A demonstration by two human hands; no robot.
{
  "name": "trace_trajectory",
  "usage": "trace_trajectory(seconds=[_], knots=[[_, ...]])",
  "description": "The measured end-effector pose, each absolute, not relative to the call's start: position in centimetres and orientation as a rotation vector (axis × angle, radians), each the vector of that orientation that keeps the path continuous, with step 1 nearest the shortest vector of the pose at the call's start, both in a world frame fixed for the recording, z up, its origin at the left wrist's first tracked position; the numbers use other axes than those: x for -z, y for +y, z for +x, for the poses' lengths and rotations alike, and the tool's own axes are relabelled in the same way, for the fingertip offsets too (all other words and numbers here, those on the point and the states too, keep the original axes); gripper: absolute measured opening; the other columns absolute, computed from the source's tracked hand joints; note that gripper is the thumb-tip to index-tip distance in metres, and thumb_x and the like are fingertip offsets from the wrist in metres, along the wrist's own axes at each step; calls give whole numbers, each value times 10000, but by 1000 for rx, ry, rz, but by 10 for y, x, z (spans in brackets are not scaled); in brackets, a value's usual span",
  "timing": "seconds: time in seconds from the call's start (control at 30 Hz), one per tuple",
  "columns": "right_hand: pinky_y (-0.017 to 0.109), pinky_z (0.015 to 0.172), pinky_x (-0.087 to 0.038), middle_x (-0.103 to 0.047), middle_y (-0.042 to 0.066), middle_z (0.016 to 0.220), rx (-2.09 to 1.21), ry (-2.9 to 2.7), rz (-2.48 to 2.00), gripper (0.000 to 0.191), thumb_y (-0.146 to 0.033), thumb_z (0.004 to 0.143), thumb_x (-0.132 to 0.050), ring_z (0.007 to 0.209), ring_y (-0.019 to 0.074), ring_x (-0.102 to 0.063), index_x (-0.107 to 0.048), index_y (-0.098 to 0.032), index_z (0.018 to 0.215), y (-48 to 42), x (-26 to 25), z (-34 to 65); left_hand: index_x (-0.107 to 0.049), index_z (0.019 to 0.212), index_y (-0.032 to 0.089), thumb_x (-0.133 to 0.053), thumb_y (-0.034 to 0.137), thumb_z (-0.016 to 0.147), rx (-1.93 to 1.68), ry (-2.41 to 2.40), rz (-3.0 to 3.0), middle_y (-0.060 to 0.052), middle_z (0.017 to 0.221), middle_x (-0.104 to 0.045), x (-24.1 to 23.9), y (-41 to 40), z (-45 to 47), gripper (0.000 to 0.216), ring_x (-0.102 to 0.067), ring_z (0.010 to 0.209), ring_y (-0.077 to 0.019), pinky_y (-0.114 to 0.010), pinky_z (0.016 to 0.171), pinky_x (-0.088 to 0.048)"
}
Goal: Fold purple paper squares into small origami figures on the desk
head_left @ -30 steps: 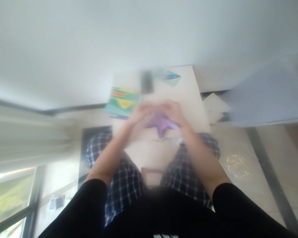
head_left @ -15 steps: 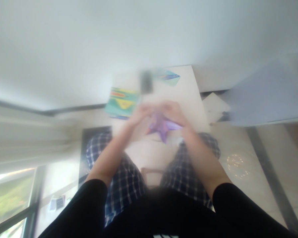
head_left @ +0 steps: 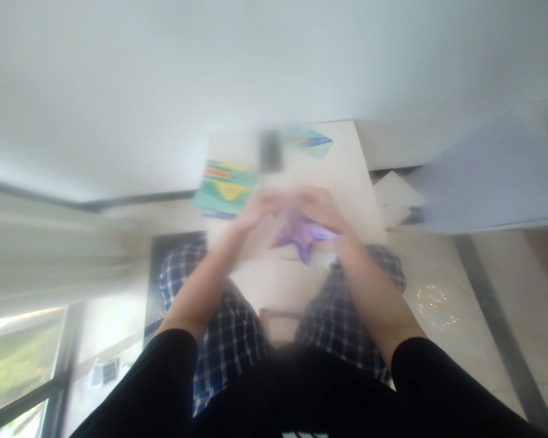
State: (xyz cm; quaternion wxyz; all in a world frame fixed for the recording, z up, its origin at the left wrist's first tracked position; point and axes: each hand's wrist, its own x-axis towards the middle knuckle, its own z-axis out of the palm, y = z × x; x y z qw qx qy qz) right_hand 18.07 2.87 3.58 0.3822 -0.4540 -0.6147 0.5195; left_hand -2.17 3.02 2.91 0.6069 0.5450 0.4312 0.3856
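A purple, star-shaped piece [head_left: 302, 237] with shiny pale and orange patches is in front of me over the white table [head_left: 347, 164]. Whether it is folded paper or foil, I cannot make out in the haze. My left hand [head_left: 265, 204] and my right hand [head_left: 317, 204] meet at its far end, fingers closed and bent inward. Both seem to pinch its upper point, though the fingertips are blurred. Two of its other points stick out below the hands, one reaching toward my right wrist.
A green and yellow packet [head_left: 227, 190] lies at the table's left, over something blue. Farther back are a dark, blurred object [head_left: 270, 151] and a light-blue packet [head_left: 317, 143]. The wall [head_left: 274, 61] rises behind the table. My knees in checked trousers flank its near side.
Hardly anything differs. Both hands keep their place on the purple star, and the whole view has shifted very slightly.
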Motion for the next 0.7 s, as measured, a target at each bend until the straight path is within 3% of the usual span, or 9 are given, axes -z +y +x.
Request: trace_trajectory(seconds=[0.33,0.5,0.7], knots=[[287,733,-542,-747,40,837,-1281,-1630,-1208,304,-466,782,-718,802,179,-669,-729,-163,814,27,-31,179,-698,776,143,-756,420,782,-884,895,1275,-4,665,-660,-4,34,-23,283,-617,618,-111,-223,618,-505],[284,724,-538,-749,51,870,-1349,-1640,-1186,377,-527,778,-717,808,181,-670,-730,-161,867,25,-37,181,-715,890,157,-768,428,776,-877,895,1227,-32,815,-720,-4,31,-24,299,-664,675,-126,-233,641,-537],[279,698,-519,-733,52,825,-1363,-1674,-1179,493,-640,719,-724,770,172,-644,-709,-153,796,31,-38,184,-718,907,160,-736,460,815,-871,838,1220,-38,827,-718,1,33,-21,314,-675,673,-126,-218,609,-539]])
